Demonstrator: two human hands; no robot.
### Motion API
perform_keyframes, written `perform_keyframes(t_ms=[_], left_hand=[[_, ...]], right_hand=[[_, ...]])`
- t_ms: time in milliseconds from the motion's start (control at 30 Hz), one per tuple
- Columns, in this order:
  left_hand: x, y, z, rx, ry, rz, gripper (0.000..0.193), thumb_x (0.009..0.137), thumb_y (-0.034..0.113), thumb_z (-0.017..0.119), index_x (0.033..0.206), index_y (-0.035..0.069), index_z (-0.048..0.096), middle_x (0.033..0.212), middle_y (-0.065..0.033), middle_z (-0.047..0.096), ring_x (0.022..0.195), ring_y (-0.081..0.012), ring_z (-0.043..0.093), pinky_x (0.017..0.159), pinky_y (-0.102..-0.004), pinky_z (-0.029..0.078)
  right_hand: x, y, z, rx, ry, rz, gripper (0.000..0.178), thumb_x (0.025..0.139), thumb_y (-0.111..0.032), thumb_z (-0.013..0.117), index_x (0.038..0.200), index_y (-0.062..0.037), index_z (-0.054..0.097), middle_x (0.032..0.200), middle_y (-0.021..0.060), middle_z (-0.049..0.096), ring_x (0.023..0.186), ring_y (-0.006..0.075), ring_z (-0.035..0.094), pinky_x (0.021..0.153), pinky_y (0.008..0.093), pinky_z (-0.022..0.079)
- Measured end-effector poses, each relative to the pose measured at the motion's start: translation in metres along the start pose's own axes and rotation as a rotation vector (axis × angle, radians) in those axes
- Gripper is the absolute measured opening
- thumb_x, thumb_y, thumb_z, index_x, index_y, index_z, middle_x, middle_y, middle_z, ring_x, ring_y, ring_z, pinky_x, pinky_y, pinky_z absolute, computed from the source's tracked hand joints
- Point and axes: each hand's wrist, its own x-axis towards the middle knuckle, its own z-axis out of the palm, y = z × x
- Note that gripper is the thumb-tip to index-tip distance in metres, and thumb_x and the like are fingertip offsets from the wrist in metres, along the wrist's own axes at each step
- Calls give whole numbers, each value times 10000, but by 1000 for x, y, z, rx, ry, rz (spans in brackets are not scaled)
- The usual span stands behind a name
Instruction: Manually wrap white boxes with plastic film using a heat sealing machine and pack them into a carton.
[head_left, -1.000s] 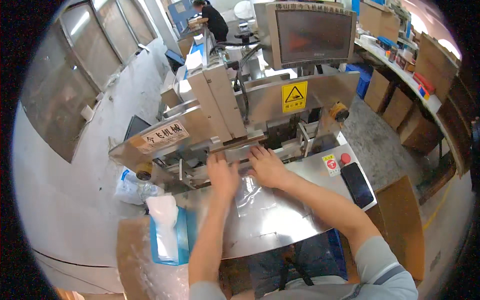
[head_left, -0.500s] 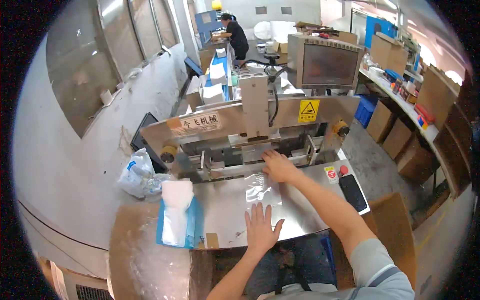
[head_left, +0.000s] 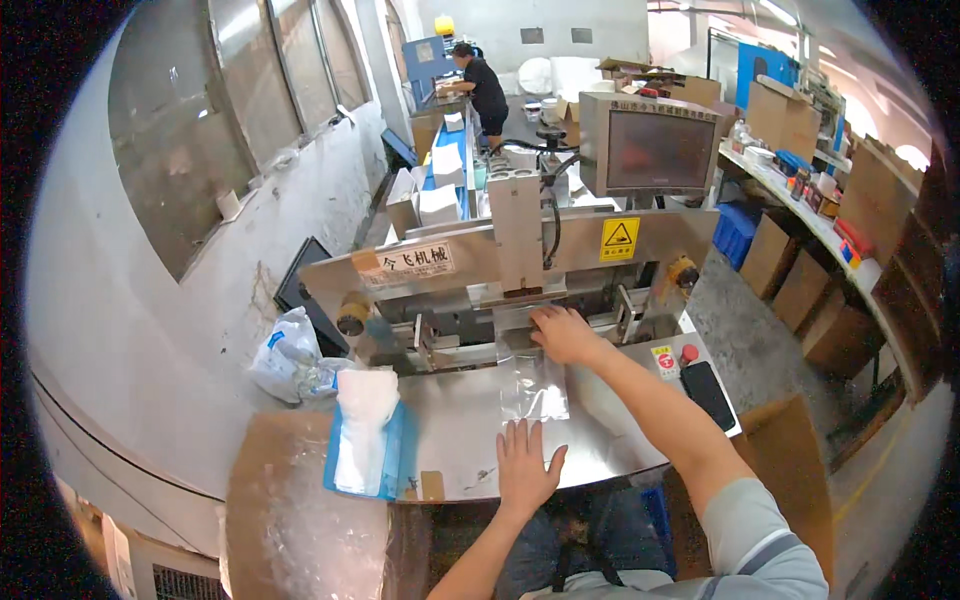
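A clear plastic bag (head_left: 538, 390) lies flat on the metal worktop (head_left: 450, 420) of a machine, its far end reaching toward the machine's slot. My left hand (head_left: 527, 468) rests palm down at the bag's near edge, fingers stretched out and slightly spread, gripping nothing. At the bag's far end is my right hand (head_left: 568, 337), its fingers apart and bent down beside a small metal plate (head_left: 515, 318) under the upright press column (head_left: 517, 230). Whether the right fingertips touch the bag or the plate is hard to see.
Left on the worktop stands a blue box (head_left: 402, 450) with white sheets (head_left: 367, 400). A black phone (head_left: 708, 393) and red button (head_left: 690, 353) sit at the right. Beyond the machine are a monitor (head_left: 657, 150) and a person (head_left: 487, 92). Cardboard boxes (head_left: 775, 240) line the right.
The whole view has shifted slightly, moving the scene right and down. My left hand lies a little nearer to me relative to the bag; my right hand stays at the far end.
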Motion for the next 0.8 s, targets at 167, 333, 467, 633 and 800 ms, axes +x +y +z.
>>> perform_keyframes(t_ms=[167,333,467,633,800], left_hand=[[0,2,-7,-50,61,-101,662,897,374,670,1364,-44,456,1391,-313,450,1343,-490,368,1126,-610,248],[-2,-3,-8,-131,233,-196,723,914,327,653,1418,-92,348,1467,-324,350,1394,-505,289,1162,-586,210],[-4,-5,-8,-183,263,-181,733,920,315,649,1424,-105,324,1469,-321,352,1397,-501,288,1161,-589,208],[-4,-5,-6,-190,273,-163,721,924,301,650,1427,-101,325,1468,-319,357,1394,-498,296,1159,-585,218],[-6,-10,-5,-186,254,-177,698,925,288,647,1416,-103,343,1452,-320,378,1389,-502,298,1155,-570,232]], right_hand=[[5,-5,-5,-13,-15,20,432,948,-292,568,1293,-38,512,1227,209,642,1211,398,558,983,560,425],[16,9,0,-17,65,-42,439,956,-299,549,1298,-28,507,1126,228,679,1170,417,582,959,563,445],[14,4,0,2,46,15,457,933,-284,581,1292,-4,538,1248,255,606,1189,401,568,997,526,446],[-20,22,-2,295,78,-22,582,977,-349,536,1427,4,428,1406,277,499,1287,433,493,1099,499,380],[-92,5,-3,720,7,283,676,983,-409,554,1496,-15,357,1480,238,454,1372,385,434,1152,436,319]])
